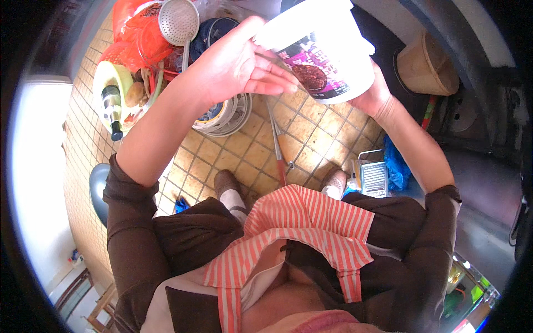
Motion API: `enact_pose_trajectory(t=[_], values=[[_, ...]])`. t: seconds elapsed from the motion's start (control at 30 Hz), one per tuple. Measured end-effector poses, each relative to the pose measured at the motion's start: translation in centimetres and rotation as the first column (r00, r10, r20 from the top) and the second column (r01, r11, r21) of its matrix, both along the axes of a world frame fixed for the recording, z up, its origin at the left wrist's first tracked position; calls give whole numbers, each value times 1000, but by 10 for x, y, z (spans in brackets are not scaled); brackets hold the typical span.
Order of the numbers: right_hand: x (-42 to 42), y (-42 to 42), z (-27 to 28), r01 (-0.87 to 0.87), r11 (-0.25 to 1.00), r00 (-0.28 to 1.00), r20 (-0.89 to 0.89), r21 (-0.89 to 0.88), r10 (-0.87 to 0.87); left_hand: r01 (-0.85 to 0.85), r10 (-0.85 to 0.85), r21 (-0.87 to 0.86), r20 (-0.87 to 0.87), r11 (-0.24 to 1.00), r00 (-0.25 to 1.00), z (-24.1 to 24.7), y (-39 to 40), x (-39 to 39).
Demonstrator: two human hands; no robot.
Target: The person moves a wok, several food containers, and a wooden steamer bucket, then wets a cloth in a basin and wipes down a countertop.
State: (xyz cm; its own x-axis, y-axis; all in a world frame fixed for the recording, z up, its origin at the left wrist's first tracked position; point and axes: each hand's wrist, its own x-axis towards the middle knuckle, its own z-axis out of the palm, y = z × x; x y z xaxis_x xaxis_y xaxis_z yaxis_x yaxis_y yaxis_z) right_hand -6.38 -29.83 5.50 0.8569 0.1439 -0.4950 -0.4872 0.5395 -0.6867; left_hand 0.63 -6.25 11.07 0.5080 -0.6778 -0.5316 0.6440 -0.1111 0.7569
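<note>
A white plastic tub (354, 66) with a printed label showing dark food is held up, tilted, at the top of the head view. My right hand (377, 89) grips it low on its right side, and the tub hides most of those fingers. My left hand (245, 68) is beside the tub's left side, palm showing and fingers stretched out under the label. Its thumb is up by the tub's upper left edge; whether it touches there I cannot tell. The tub's top runs out of the frame, so its contents are not visible.
On the tiled floor (258, 145) are a yellow-green basin (98, 79) with a bottle (111, 108) and red bags (137, 54). A skimmer (179, 21) rests near stacked containers (239, 116). To the right are a metal grater (374, 179), a blue bag (395, 162) and a beige bucket (420, 64).
</note>
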Motion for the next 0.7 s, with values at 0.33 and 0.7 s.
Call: enact_pose_trajectory(t=[0.33,0.7], values=[[2,-1,-15,18,975,998,51,223,-30,-176,98,178,378,968,921,20,-18,5],[3,14,-2,-190,761,982,126,620,143,-48,-57,149,627,988,777,65,-3,6]])
